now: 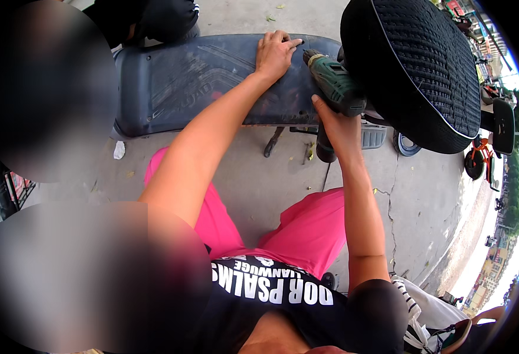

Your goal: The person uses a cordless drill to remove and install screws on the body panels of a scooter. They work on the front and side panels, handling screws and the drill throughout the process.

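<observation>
My left hand (276, 57) rests at the far edge of a dark plastic footboard panel (182, 109) on a scooter. Its fingers are drawn together at a small dark spot in the panel; whether a screw sits between the fingertips is too small to tell. A green and black cordless drill (334, 82) is gripped in my right hand (343, 127). The drill lies tilted over the panel's right end, its chuck directed toward my left fingertips, with a short gap between them.
A black textured scooter seat (427, 65) rises close to the right of the drill. Beneath it is a grey ribbed pedal (372, 137). A kickstand (274, 141) reaches down below the panel. Another person's dark-clothed leg (168, 20) is beyond the panel. Parked vehicles line the right.
</observation>
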A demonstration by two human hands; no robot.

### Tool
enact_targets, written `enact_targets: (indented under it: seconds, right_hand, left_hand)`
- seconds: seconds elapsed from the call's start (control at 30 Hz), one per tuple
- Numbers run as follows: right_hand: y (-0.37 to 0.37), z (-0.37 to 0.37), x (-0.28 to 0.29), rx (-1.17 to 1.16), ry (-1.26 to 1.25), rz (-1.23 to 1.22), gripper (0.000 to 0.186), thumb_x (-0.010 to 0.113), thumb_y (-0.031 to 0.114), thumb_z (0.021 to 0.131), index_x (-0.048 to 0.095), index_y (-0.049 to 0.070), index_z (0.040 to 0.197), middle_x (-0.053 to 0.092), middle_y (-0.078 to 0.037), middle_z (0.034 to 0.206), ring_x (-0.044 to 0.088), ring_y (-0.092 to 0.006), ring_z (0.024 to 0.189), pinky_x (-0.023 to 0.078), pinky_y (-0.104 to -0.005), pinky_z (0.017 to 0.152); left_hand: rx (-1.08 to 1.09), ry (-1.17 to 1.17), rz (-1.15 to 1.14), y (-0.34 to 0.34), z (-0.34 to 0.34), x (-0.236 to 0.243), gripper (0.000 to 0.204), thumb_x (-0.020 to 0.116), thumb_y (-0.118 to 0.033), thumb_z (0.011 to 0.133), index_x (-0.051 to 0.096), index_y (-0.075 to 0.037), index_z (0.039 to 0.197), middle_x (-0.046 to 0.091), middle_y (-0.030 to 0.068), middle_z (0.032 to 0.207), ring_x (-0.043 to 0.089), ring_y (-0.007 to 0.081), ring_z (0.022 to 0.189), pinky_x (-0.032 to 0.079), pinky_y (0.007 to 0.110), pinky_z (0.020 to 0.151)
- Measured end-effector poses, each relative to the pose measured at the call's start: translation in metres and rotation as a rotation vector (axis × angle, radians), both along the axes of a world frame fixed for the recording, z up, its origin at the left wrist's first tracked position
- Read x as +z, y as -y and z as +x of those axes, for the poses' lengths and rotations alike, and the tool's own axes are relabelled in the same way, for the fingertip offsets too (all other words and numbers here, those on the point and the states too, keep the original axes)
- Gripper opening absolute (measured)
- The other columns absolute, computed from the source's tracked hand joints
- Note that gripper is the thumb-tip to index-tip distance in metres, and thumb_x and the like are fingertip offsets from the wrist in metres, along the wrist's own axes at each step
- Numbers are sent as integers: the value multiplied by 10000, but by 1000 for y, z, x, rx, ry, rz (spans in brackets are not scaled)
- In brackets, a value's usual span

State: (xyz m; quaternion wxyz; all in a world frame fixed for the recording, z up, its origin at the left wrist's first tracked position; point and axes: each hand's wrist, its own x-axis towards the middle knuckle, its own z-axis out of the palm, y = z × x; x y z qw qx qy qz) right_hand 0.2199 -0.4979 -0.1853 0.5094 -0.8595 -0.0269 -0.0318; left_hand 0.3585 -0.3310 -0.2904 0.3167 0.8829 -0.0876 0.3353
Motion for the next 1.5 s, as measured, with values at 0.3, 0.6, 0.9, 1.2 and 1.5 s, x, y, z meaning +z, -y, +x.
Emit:
enact_targets:
  seconds: [0.3,0.6,0.9,1.2,1.5]
  right_hand:
    - [-20,27,3,-72,60,-255,435,710,324,740,635,-22,992,664,-213,959,628,-379,933,478,-406,803]
    - [-29,46,20,-33,-18,-327,324,682,324,732,671,3,779,663,-103,654,675,-232,670,495,-338,676]
    - [-45,45,41,5,-110,-125,221,695,182,773,642,-21,842,632,-68,711,592,-132,556,469,-267,531]
    - [-46,47,44,14,-183,-105,233,723,198,777,621,30,901,604,-39,718,594,-142,558,482,-274,509]
    - [-46,47,44,65,-163,-88,242,725,196,778,616,24,909,602,-43,717,593,-139,561,487,-272,517]
  left_hand:
    - [6,9,-130,2,-2,7,253,668,-146,789,717,-215,1028,584,-11,975,515,226,976,421,367,865]
    - [28,96,-165,3,-1,-2,208,688,-154,773,726,-185,976,597,-3,964,524,228,987,423,376,887]
    - [29,82,-245,5,5,-14,151,716,-175,755,740,-194,903,580,-3,930,517,223,971,419,359,872]
    - [56,176,-252,4,7,-15,131,704,-179,755,741,-200,879,595,6,893,536,224,944,425,362,845]
    - [57,150,-219,3,9,-16,116,697,-188,764,740,-206,871,599,5,905,538,219,946,428,365,841]
